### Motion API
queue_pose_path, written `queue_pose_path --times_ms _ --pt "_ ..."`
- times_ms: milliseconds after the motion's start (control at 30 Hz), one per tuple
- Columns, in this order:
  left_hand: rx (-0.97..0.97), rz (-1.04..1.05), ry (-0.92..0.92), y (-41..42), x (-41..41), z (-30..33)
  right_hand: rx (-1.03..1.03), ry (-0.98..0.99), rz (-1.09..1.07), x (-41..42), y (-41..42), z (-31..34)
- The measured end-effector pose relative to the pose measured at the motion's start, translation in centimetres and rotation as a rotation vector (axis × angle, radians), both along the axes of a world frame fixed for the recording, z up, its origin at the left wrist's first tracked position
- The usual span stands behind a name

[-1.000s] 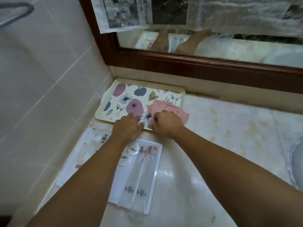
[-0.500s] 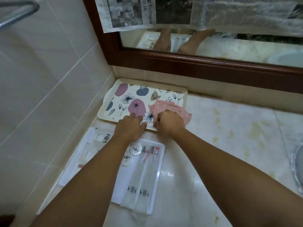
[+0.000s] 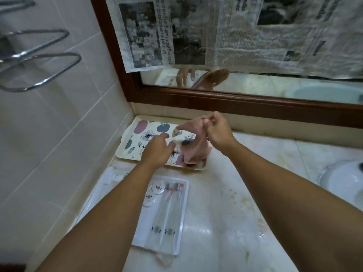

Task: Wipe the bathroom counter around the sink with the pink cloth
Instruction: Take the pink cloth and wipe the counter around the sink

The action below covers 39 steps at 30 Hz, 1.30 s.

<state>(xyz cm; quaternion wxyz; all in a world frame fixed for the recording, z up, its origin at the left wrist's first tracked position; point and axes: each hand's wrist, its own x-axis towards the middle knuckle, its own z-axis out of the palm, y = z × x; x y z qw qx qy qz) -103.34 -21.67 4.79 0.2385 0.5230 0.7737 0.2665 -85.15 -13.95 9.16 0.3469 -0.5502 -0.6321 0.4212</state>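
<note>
Right hand (image 3: 219, 132) pinches pink cloth (image 3: 193, 146); its lower folds blurred.

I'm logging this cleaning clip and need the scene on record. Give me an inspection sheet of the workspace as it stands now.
Surface: marble counter, yellowish stains near the sink.
Job's things: pink cloth, lifted, lower end on the floral tray.
Clutter: white tray of wrapped toothbrushes and round caps.
Hands: right hand pinches the cloth's top; left hand open above the floral tray.
Cables: nothing seen.
Surroundings: tiled wall, chrome towel rack, wood-framed mirror covered with newspaper.
</note>
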Motion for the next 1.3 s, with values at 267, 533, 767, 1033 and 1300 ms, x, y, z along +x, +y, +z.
queue_pose_path --times_ms 267,533,767,1033,1300 --pt "0.057 -0.197 -0.571 -1.0 5.6 7.3 0.098 0.208 -0.077 4.4 -4.1 6.3" --pt "0.035 -0.273 -0.876 -4.1 10.7 8.4 -0.023 0.232 -0.206 12.3 -8.2 6.5" --pt "-0.004 -0.163 -1.151 -5.0 15.4 8.3 -0.222 0.340 -0.258 16.7 -10.2 4.0" --pt "-0.179 0.023 -0.801 -4.7 19.6 6.6 -0.455 0.267 -0.022 22.1 -9.9 1.1" --pt "-0.234 0.017 -0.629 -4.0 23.5 4.5 -0.423 0.317 -0.043 26.5 -8.4 -1.7"
